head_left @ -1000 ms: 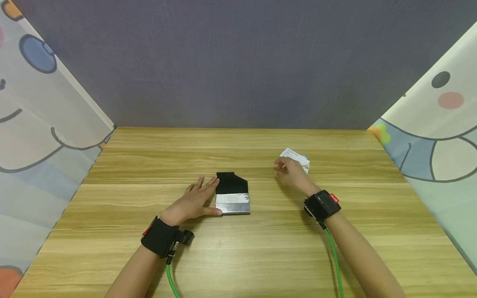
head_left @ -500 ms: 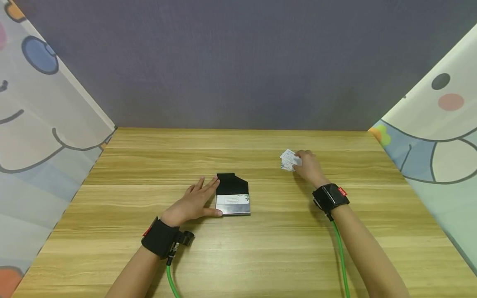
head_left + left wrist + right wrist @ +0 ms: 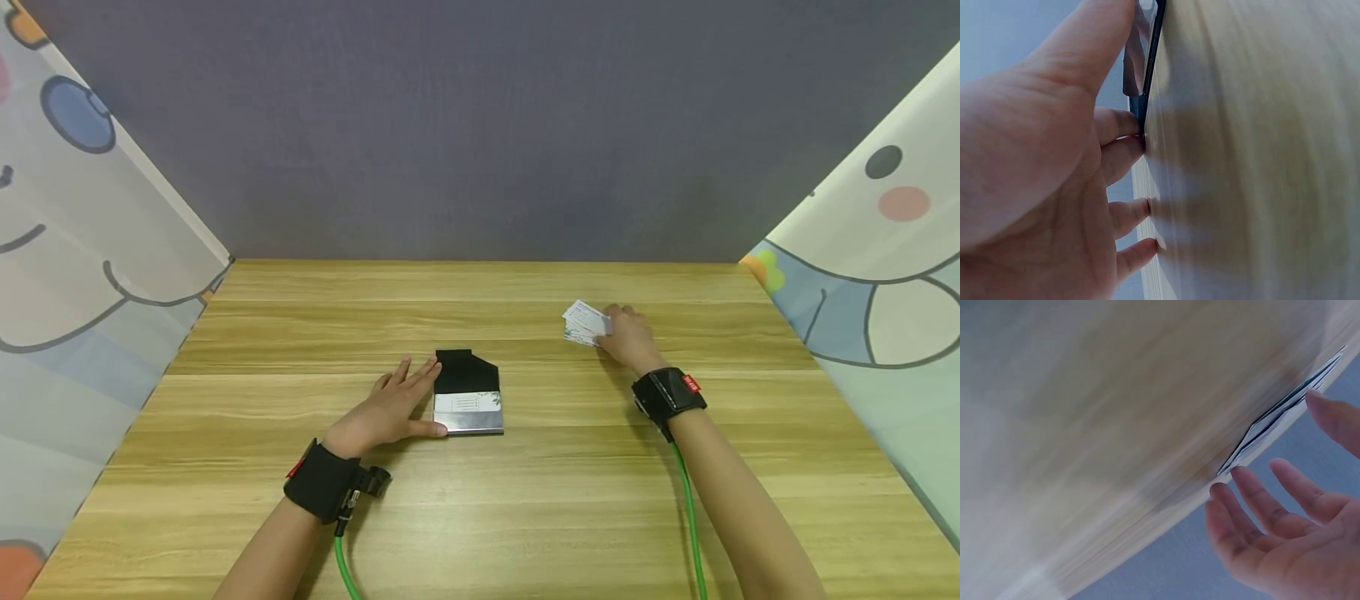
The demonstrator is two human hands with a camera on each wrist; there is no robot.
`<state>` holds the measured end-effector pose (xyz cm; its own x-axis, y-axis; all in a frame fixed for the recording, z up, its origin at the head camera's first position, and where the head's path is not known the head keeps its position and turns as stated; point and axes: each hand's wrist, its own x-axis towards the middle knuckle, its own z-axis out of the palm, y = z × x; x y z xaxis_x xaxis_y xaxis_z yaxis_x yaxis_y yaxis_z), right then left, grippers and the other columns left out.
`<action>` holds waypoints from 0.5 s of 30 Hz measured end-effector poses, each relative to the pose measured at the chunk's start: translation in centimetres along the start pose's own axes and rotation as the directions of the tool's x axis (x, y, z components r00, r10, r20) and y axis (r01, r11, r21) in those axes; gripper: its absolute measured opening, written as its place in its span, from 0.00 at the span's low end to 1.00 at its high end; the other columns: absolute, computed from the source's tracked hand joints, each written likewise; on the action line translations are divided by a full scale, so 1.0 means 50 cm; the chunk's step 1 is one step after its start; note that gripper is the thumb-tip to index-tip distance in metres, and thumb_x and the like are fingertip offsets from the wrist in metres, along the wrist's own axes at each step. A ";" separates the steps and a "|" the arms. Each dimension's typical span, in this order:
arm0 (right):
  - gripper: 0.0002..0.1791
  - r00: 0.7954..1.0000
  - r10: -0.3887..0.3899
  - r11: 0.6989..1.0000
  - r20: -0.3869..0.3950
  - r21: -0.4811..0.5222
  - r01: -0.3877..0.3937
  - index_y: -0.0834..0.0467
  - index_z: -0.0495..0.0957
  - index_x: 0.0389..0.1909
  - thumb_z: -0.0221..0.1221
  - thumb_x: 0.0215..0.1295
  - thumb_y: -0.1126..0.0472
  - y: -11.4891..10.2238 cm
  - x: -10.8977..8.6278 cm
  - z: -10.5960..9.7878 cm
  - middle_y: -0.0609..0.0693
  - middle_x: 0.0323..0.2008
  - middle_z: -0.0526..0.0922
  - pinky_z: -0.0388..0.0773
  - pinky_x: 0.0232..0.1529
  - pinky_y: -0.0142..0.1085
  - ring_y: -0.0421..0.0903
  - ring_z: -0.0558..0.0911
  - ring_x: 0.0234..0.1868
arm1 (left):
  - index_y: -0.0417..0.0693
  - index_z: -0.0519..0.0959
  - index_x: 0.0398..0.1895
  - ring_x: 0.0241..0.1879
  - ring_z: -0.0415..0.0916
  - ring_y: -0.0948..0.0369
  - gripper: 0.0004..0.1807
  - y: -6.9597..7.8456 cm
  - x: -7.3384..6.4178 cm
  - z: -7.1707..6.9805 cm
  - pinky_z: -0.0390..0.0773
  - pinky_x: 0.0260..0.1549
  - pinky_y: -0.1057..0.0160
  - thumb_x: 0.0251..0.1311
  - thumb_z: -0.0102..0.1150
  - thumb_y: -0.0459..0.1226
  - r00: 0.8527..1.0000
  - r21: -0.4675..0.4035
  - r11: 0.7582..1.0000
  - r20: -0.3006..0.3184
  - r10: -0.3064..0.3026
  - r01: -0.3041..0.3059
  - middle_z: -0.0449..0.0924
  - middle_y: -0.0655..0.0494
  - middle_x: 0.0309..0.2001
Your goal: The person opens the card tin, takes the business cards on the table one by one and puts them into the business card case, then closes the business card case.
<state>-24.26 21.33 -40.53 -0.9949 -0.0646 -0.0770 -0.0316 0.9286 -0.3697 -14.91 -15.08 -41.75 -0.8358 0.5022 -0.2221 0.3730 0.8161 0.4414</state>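
A flat card case (image 3: 467, 375) lies on the table, lid flap folded back, black inside, with a silvery front edge. A white card (image 3: 468, 402) sits in it. My left hand (image 3: 390, 406) lies spread along the case's left side, thumb at the lower corner and fingertips on the upper left edge. Further right and back is a small fanned stack of white printed business cards (image 3: 583, 323). My right hand (image 3: 630, 340) is at the stack's right side. In the right wrist view its thumb meets the cards (image 3: 1285, 415), and its loosely bent fingers (image 3: 1260, 494) are spread near their other end.
The wood-grain table (image 3: 495, 508) runs back to a grey upright panel (image 3: 480, 133). Cartoon-printed sheets (image 3: 892, 250) flank both sides. Green cables (image 3: 692, 517) trail from the black wrist bands (image 3: 667, 396) along the forearms.
My right hand has moved from the left part of the card stack to its right side, uncovering the cards' left part. My left hand and the case have stayed in place.
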 end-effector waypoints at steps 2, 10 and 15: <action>0.31 1.000 0.011 1.000 0.019 0.005 -0.011 0.72 0.62 0.58 0.59 0.57 0.62 0.001 0.000 -0.001 0.71 0.52 0.68 0.65 0.51 0.57 0.68 0.68 0.51 | 0.47 0.46 0.72 0.71 0.32 0.42 0.51 -0.001 0.000 0.000 0.43 0.63 0.37 0.51 0.57 0.59 1.000 0.000 1.000 0.000 0.000 0.000 0.39 0.52 0.73; 0.31 1.000 0.010 1.000 0.015 -0.012 -0.010 0.72 0.62 0.59 0.59 0.57 0.63 0.002 -0.002 0.002 0.73 0.53 0.66 0.65 0.50 0.58 0.69 0.68 0.50 | 0.47 0.46 0.72 0.71 0.32 0.41 0.51 -0.002 -0.001 0.001 0.43 0.63 0.36 0.51 0.57 0.59 1.000 -0.004 1.000 -0.005 0.003 -0.003 0.39 0.51 0.73; 0.31 1.000 0.014 1.000 0.006 -0.008 -0.014 0.72 0.62 0.58 0.59 0.56 0.64 0.001 -0.005 0.003 0.74 0.52 0.66 0.66 0.49 0.57 0.69 0.68 0.50 | 0.47 0.46 0.72 0.71 0.31 0.42 0.51 -0.001 0.000 0.001 0.42 0.64 0.37 0.51 0.57 0.59 1.000 -0.008 1.000 0.000 0.001 -0.001 0.39 0.52 0.73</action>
<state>-24.02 21.33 -40.67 -0.9947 -0.0542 -0.0878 -0.0189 0.9323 -0.3613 -14.89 -15.11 -41.82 -0.8354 0.5027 -0.2222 0.3701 0.8134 0.4488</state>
